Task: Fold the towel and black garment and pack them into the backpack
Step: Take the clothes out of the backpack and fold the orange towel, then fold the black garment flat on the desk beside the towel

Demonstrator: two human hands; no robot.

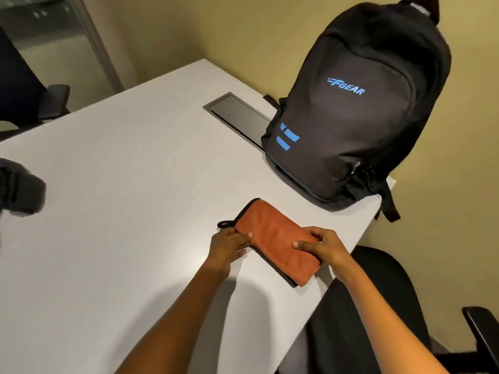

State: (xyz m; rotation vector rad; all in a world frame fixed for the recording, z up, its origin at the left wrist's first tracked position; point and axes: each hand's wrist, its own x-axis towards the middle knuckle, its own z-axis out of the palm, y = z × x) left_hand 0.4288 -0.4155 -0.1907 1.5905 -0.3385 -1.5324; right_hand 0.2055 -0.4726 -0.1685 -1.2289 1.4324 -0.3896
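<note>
White table [121, 184] with a black backpack [351, 117] far right.
Left hand [229, 245] and right hand [320, 244] pinch the folded orange towel [275, 238]; a blurry black garment [19, 190] is cut off left.

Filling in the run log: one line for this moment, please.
step: folding towel | left hand: grips its left edge | right hand: pinches its right side | backpack: upright, zipped

A blurred black garment [20, 190] was cut off at the left edge; the backpack [351, 109] hid part of the counter's hatch [237, 114].
</note>
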